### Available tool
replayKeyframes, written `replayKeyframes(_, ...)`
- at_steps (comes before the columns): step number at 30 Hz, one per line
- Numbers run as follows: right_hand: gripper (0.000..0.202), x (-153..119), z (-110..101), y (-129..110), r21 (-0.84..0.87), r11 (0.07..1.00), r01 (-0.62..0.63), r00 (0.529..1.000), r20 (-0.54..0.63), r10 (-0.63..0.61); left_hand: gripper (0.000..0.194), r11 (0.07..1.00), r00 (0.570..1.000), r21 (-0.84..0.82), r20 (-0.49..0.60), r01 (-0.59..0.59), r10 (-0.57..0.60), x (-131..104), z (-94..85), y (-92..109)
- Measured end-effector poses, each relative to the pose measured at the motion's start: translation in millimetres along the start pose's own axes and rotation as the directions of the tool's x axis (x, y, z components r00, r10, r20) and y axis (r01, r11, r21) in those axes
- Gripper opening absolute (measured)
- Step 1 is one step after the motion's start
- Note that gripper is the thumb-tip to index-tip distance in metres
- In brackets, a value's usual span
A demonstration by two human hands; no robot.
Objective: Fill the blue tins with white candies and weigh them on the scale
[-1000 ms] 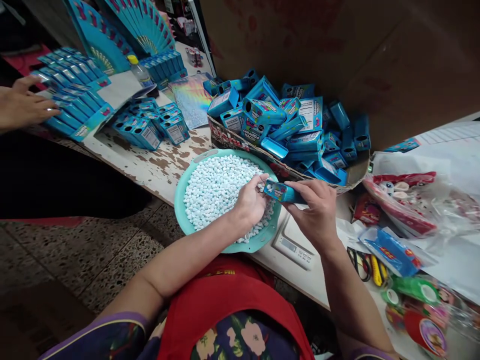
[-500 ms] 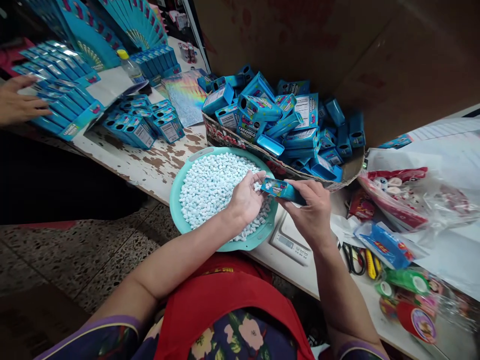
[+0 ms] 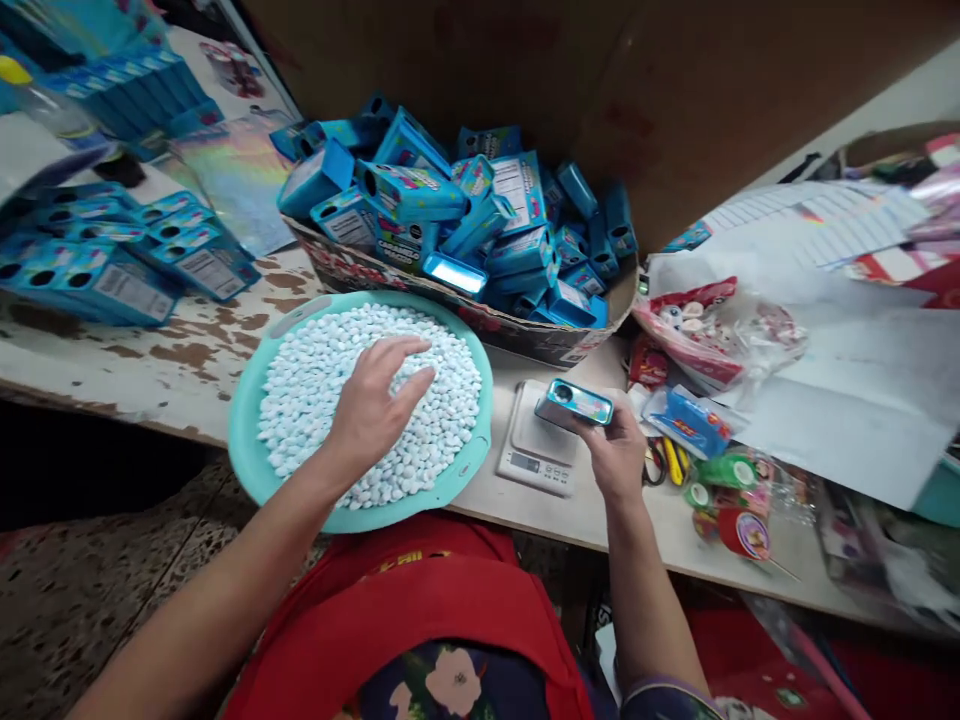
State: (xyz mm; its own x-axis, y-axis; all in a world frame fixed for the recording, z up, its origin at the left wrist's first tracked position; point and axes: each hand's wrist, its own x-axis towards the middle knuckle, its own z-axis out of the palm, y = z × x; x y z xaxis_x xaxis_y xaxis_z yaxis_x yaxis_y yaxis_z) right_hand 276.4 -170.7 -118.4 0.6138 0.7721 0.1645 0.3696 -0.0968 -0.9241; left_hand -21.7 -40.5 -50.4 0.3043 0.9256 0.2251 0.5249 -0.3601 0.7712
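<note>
My left hand [image 3: 382, 405] is over the white candies [image 3: 307, 400] in a round turquoise basin [image 3: 247, 430], thumb and fingers apart, holding nothing visible. In my right hand [image 3: 619, 450] is a small blue box [image 3: 576, 400], its dark round opening facing up. That box is over a white digital scale [image 3: 536, 470]; whether it touches the scale I cannot tell. Behind the basin, a cardboard carton [image 3: 570, 350] holds a heap of similar blue boxes [image 3: 420, 190].
Blue boxes [image 3: 124, 290] stand in groups on the left of the worn table [image 3: 202, 360]. Right of the scale lie scissors [image 3: 655, 462], a yellow cutter [image 3: 677, 460], green tape [image 3: 727, 471] and plastic packets. A large cardboard panel [image 3: 480, 60] rises behind the carton.
The view has shifted right. My left hand has left the box's opening and moved back over the candies. My right hand has carried the box from the basin's edge to over the scale.
</note>
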Motion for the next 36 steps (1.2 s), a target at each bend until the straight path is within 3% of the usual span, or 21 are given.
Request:
replayKeyframes(5,0.051,-19,2,29,0.033,0.999,-0.026,0.999,0.035,0.025,0.026,1.000,0.999,-0.018,0.048,0.018,-0.017,-11,3.1,-1)
replayKeyframes(8,0.047,-35,-9,40,-0.184,0.980,0.080,0.993,-0.071,-0.094,0.029,1.000,0.999,0.016,0.033,0.021,-0.022,-14,-0.8,-3)
replayKeyframes(12,0.036,-50,-29,53,-0.463,0.884,0.070,0.968,-0.183,-0.173,0.031,0.981,0.981,0.072,-0.080,0.182,-0.176,-14,-6.4,-3)
replayKeyframes(14,0.029,-46,-35,56,-0.521,0.850,0.074,0.977,-0.132,-0.166,0.029,0.963,0.962,0.076,-0.115,0.258,-0.248,-15,-8.0,3)
replayKeyframes(17,0.029,-24,-39,59,-0.624,0.777,0.083,0.993,-0.014,-0.117,0.026,0.961,0.953,0.027,-0.137,0.276,-0.270,-16,-8.0,16)
replayKeyframes(18,0.033,-14,-40,61,-0.675,0.732,0.092,0.995,0.039,-0.089,0.025,0.965,0.955,0.001,-0.144,0.263,-0.260,-16,-7.5,19)
replayKeyframes(19,0.041,-4,-40,63,-0.782,0.609,0.132,0.990,0.138,-0.037,0.023,0.968,0.958,-0.022,-0.145,0.248,-0.249,-17,-6.8,20)
replayKeyframes(22,0.046,23,-45,72,-0.844,0.508,0.171,0.977,0.212,0.023,0.019,0.974,0.965,-0.063,-0.136,0.219,-0.226,-20,-5.8,16)
replayKeyframes(27,0.042,33,-62,82,-0.851,0.498,0.165,0.982,0.186,-0.007,0.019,0.970,0.963,-0.067,-0.122,0.234,-0.241,-24,-6.0,9)
replayKeyframes(30,0.035,20,-65,79,-0.775,0.612,0.154,0.978,0.032,-0.207,0.021,0.968,0.967,-0.062,-0.066,0.242,-0.246,-25,-4.6,10)
replayKeyframes(32,0.033,7,-61,71,-0.679,0.709,0.191,0.929,-0.109,-0.355,0.023,0.972,0.972,-0.052,-0.036,0.229,-0.231,-25,-2.0,10)
replayKeyframes(34,0.036,-7,-53,62,-0.579,0.776,0.252,0.887,-0.182,-0.424,0.024,0.981,0.980,-0.018,-0.038,0.194,-0.195,-26,1.8,8)
replayKeyframes(36,0.040,-18,-42,53,-0.466,0.831,0.305,0.875,-0.208,-0.437,0.024,0.989,0.989,0.031,-0.037,0.142,-0.140,-26,5.8,7)
